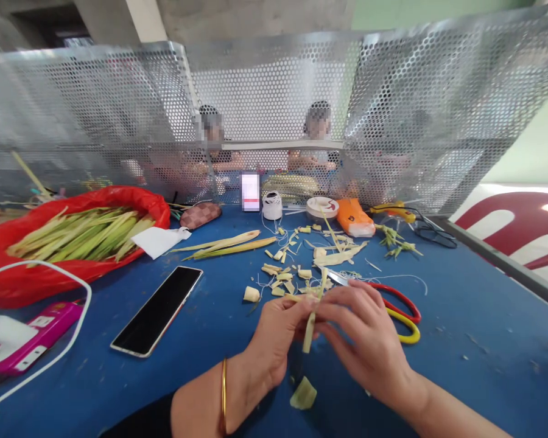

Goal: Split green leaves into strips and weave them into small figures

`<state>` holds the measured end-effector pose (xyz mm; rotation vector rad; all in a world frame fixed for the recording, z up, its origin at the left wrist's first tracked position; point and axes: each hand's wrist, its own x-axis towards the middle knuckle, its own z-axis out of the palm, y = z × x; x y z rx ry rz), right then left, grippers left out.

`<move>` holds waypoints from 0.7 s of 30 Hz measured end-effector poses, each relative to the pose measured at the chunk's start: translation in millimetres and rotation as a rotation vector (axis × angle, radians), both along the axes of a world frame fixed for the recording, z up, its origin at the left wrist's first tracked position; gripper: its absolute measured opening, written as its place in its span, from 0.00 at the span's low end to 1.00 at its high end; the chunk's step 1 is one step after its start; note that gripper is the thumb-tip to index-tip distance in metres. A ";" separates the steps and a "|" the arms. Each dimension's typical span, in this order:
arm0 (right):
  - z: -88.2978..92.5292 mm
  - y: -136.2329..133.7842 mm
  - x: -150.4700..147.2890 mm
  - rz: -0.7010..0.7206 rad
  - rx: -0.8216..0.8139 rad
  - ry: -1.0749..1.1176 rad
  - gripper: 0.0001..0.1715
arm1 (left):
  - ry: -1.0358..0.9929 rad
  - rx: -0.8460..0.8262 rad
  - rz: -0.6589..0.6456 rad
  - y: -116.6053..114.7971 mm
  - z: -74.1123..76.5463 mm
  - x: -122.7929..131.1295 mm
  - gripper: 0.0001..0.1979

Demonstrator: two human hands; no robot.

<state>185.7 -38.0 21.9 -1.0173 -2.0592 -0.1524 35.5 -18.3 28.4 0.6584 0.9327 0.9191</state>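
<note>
Pale green leaf strips are pinched between my two hands above the blue table. My left hand, with a gold bangle at the wrist, closes thumb and fingers on the crossing of the strips. The fingers of my right hand press on the same strips from the right; their tips are partly hidden. Beneath and behind my right hand lie scissors with red and yellow handles. A loose leaf piece rests below my hands. Cut leaf scraps and thread bits are scattered just beyond them.
At left are a red bag of long leaves, a black-screened phone and a magenta power strip with a white cable. A thread spool, tape roll and orange packet stand before a perforated metal screen. Two people sit behind it.
</note>
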 end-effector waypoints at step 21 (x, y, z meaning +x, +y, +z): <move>-1.8 2.7 -2.3 0.055 0.194 -0.219 0.16 | -0.064 0.046 0.020 -1.0 -2.0 1.3 0.14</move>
